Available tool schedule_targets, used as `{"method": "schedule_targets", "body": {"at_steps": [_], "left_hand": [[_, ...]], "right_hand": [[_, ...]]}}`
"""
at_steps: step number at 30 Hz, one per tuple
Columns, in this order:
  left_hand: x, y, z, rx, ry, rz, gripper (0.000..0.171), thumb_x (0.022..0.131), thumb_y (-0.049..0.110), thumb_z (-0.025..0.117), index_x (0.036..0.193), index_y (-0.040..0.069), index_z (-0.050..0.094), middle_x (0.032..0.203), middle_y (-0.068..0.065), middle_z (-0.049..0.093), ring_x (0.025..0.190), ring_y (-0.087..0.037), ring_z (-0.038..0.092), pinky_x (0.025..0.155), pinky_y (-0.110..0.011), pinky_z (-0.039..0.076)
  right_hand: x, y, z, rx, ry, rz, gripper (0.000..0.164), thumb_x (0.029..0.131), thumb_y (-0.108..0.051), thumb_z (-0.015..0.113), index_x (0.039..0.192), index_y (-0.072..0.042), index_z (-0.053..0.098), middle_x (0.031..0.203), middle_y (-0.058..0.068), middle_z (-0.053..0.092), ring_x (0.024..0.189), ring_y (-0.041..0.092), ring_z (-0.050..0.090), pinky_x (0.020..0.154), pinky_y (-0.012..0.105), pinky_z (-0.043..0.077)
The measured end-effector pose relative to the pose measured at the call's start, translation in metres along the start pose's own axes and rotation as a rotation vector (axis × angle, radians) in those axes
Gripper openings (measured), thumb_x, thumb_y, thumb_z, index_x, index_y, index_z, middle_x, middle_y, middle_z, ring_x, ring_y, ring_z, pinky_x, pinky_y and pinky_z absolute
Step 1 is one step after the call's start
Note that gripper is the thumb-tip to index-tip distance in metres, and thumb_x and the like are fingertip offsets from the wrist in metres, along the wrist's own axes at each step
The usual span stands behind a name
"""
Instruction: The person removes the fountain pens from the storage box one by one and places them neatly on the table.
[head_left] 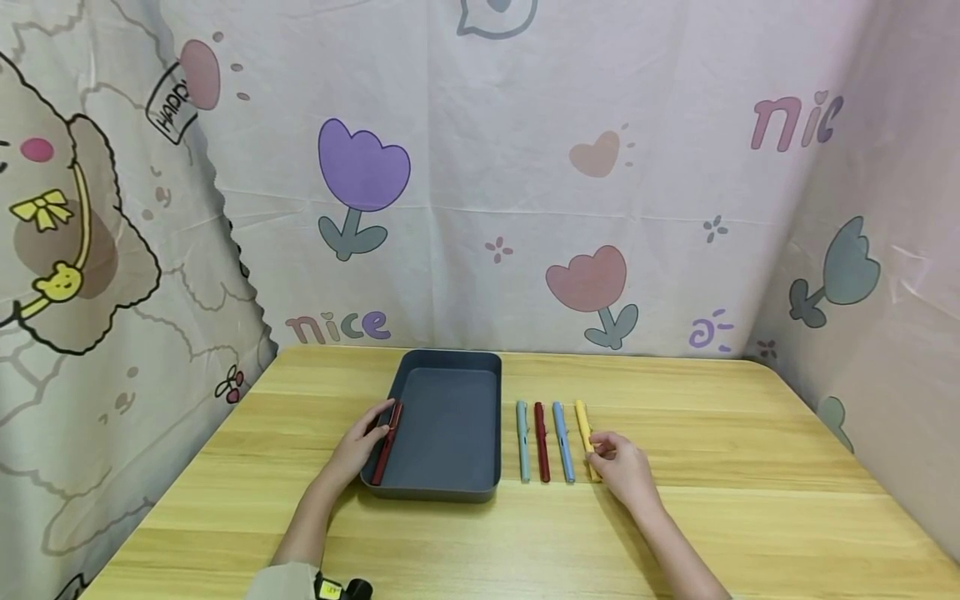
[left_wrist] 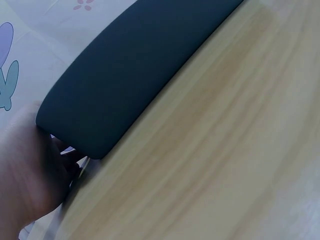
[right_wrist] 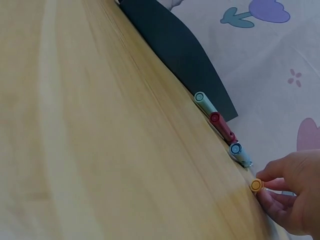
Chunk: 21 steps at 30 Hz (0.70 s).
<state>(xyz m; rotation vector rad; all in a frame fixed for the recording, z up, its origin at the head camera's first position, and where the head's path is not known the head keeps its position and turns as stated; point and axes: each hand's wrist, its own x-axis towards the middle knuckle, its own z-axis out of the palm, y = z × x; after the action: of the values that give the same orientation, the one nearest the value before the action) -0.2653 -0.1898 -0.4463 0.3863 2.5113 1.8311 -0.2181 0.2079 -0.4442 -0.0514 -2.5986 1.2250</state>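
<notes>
A dark grey rectangular tray (head_left: pixel 450 417) stands on the table with a dark red pen (head_left: pixel 386 446) lying along its left inner side. My left hand (head_left: pixel 358 446) grips the tray's left wall, its thumb over the rim beside that pen. In the left wrist view the hand (left_wrist: pixel 30 175) is at the end of the tray's outer wall (left_wrist: pixel 125 75). To the right of the tray, my right hand (head_left: pixel 622 471) pinches a yellow pen (head_left: pixel 582 421) between thumb and fingers. The right wrist view shows the yellow pen's round end (right_wrist: pixel 256 185) at the fingertips.
Between the tray and the yellow pen lie a light green pen (head_left: pixel 522 442), another dark red pen (head_left: pixel 542 442) and a blue pen (head_left: pixel 563 442), roughly parallel. The wooden table (head_left: pixel 465 550) ends at a printed cloth (head_left: pixel 480 275) behind.
</notes>
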Motion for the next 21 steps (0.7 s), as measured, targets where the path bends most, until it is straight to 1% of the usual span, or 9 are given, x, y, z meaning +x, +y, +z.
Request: {"method": "schedule_targets", "body": {"at_steps": [6, 15, 21], "left_hand": [[0.0003, 0.0003, 0.0004, -0.002, -0.006, 0.003, 0.045, 0.098, 0.009, 0.041, 0.142, 0.003, 0.032, 0.147, -0.020, 0.021, 0.133, -0.036, 0.015, 0.103, -0.054, 0.015], [0.0002, 0.0007, 0.0008, 0.004, -0.001, 0.009, 0.045, 0.098, 0.009, 0.041, 0.142, 0.003, 0.033, 0.147, -0.021, 0.021, 0.134, -0.037, 0.014, 0.103, -0.056, 0.013], [-0.0009, 0.0014, 0.0002, 0.003, -0.005, 0.007, 0.045, 0.098, 0.009, 0.041, 0.142, 0.003, 0.032, 0.147, -0.020, 0.022, 0.134, -0.036, 0.014, 0.103, -0.055, 0.013]], "right_hand": [[-0.0013, -0.0013, -0.0007, -0.012, 0.011, -0.016, 0.018, 0.077, -0.001, 0.068, 0.095, 0.003, 0.065, 0.077, 0.003, 0.060, 0.071, 0.020, 0.061, 0.058, 0.027, 0.048], [-0.0014, -0.0001, 0.0009, -0.001, 0.015, -0.027, 0.018, 0.077, 0.000, 0.069, 0.094, 0.003, 0.066, 0.077, 0.004, 0.061, 0.071, 0.020, 0.061, 0.059, 0.026, 0.048], [-0.0011, 0.0002, 0.0026, -0.003, 0.021, -0.020, 0.018, 0.076, -0.001, 0.068, 0.094, 0.003, 0.066, 0.076, 0.003, 0.061, 0.071, 0.020, 0.061, 0.059, 0.027, 0.048]]}}
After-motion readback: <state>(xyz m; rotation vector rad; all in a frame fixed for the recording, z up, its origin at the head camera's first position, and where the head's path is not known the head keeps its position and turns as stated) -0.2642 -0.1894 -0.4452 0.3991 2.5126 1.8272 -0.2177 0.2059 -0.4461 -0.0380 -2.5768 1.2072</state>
